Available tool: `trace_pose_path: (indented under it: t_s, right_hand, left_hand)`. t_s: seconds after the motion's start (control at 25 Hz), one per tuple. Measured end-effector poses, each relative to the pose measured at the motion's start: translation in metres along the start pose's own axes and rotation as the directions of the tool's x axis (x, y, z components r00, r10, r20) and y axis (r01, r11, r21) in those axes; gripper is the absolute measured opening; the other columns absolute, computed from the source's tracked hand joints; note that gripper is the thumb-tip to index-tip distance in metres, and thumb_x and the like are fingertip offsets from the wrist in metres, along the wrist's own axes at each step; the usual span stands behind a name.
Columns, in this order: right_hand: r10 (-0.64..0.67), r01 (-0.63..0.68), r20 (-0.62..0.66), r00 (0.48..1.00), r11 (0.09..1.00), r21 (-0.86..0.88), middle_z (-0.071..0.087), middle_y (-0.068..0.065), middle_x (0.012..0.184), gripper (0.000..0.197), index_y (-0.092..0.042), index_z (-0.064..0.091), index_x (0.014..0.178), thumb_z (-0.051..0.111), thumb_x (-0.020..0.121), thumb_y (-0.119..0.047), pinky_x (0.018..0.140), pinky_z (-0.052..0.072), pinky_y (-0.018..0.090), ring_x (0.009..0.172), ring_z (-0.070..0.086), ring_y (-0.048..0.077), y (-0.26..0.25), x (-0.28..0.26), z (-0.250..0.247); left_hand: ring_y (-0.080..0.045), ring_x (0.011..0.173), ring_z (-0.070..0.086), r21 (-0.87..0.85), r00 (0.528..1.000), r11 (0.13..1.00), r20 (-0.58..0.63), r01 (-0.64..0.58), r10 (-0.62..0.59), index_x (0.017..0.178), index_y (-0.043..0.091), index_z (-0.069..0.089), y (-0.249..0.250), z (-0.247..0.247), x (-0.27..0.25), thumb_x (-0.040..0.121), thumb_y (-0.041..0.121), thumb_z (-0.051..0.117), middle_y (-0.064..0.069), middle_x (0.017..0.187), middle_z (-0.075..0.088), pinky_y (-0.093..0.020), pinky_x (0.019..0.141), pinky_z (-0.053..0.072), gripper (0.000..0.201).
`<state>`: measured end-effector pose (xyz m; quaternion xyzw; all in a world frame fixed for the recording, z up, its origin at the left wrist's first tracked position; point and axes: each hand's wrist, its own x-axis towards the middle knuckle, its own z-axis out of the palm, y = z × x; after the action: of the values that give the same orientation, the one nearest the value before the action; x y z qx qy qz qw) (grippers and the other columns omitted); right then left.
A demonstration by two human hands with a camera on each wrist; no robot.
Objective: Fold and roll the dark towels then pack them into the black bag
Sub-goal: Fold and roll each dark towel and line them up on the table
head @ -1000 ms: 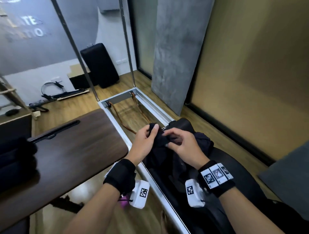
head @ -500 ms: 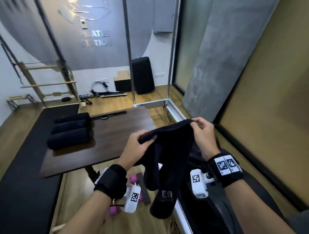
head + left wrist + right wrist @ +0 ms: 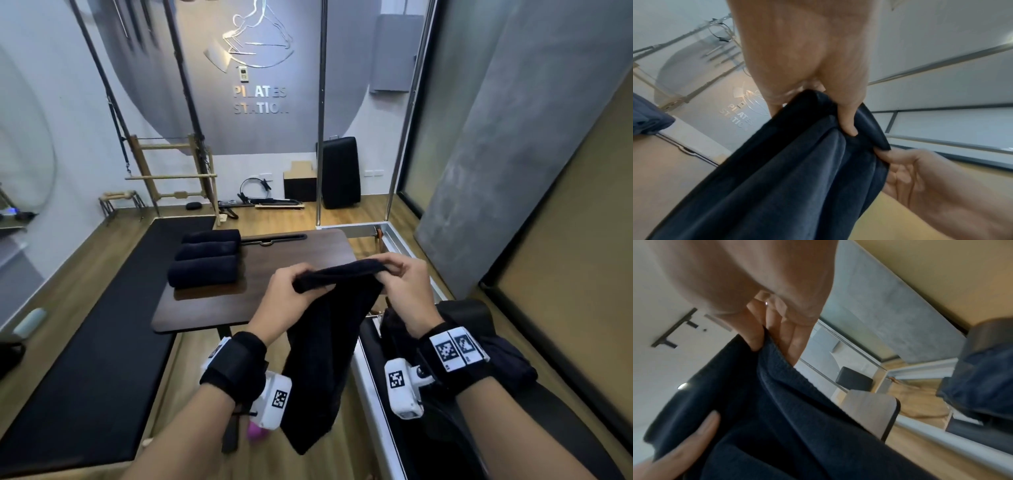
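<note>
A dark towel (image 3: pixel 329 349) hangs in the air in front of me, held by its top edge. My left hand (image 3: pixel 291 291) pinches the left end of that edge and my right hand (image 3: pixel 402 274) pinches the right end. The left wrist view shows the dark towel (image 3: pixel 797 178) with my left fingers (image 3: pixel 846 123) curled over its hem. In the right wrist view the towel (image 3: pixel 777 410) is nipped between my right fingers (image 3: pixel 756 339). Three rolled dark towels (image 3: pixel 205 260) lie on the brown table (image 3: pixel 291 250). More dark cloth (image 3: pixel 507 363) lies low at the right.
A black padded bench (image 3: pixel 102 359) runs along the left of the table. A metal frame rail (image 3: pixel 373 394) and a black carriage (image 3: pixel 462 308) lie to the right. Pink dumbbells (image 3: pixel 257 433) sit on the wooden floor below my left wrist.
I have lifted the towel off the pile at the right and turned left toward the table. My hands have moved apart along its top edge, and it now hangs down.
</note>
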<state>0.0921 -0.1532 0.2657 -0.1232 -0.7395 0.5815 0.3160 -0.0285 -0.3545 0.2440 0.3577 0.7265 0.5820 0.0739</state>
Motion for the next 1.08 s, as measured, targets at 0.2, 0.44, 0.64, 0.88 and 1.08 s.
trace_pose_path:
  t_s: [0.2,0.44,0.64,0.88,1.08]
  right_hand:
    - [-0.067,0.084,0.163,0.984,0.991,-0.1,0.075,-0.011,0.111,0.043,-0.024,0.07,0.125,0.076,0.089,-0.002,0.1,0.054,0.026,0.109,0.069,0.004,0.003,-0.013,0.015]
    - [-0.222,0.243,0.173,0.959,0.964,-0.108,0.079,-0.01,0.104,0.026,-0.018,0.081,0.108,0.071,0.093,0.0,0.093,0.059,0.037,0.104,0.074,0.011,-0.012,-0.005,0.024]
    - [-0.163,0.166,0.087,0.983,0.986,-0.032,0.08,0.001,0.094,0.018,-0.016,0.079,0.102,0.065,0.101,-0.006,0.081,0.064,0.04,0.091,0.077,0.02,-0.007,0.006,0.016]
    - [0.002,0.005,-0.097,0.995,0.997,0.072,0.08,0.005,0.085,0.016,-0.017,0.08,0.091,0.068,0.101,-0.02,0.065,0.061,0.029,0.076,0.076,0.017,0.006,0.02,0.003]
    - [0.129,-0.113,-0.179,0.975,0.989,0.096,0.079,0.004,0.079,0.014,-0.01,0.079,0.091,0.073,0.097,-0.021,0.054,0.053,0.02,0.064,0.069,0.008,0.021,0.028,-0.011]
  left_hand:
    - [-0.025,0.089,0.073,0.064,0.997,0.996,-0.042,-0.056,0.059,0.094,0.008,0.076,0.012,0.0,0.0,0.095,0.007,0.074,-0.009,0.088,0.076,-0.041,0.078,0.056,0.003]
    - [-0.004,0.068,0.062,0.11,0.999,0.993,-0.003,-0.034,0.034,0.079,0.019,0.072,0.018,0.002,0.001,0.095,0.013,0.073,0.004,0.072,0.07,-0.026,0.063,0.046,0.017]
    - [-0.02,0.078,0.071,0.216,0.996,0.975,0.055,0.059,-0.072,0.086,0.025,0.074,-0.009,-0.022,-0.016,0.093,0.047,0.076,0.003,0.078,0.072,-0.041,0.07,0.056,0.023]
    - [-0.018,0.081,0.071,0.411,0.964,0.873,-0.069,0.261,-0.256,0.088,0.029,0.073,-0.05,-0.081,-0.047,0.097,0.027,0.075,0.003,0.084,0.074,-0.051,0.08,0.061,0.009]
    - [-0.008,0.096,0.074,0.202,0.97,0.967,-0.217,0.154,-0.109,0.097,0.027,0.082,-0.046,-0.118,-0.054,0.096,-0.012,0.06,0.008,0.094,0.081,-0.023,0.077,0.058,0.044]
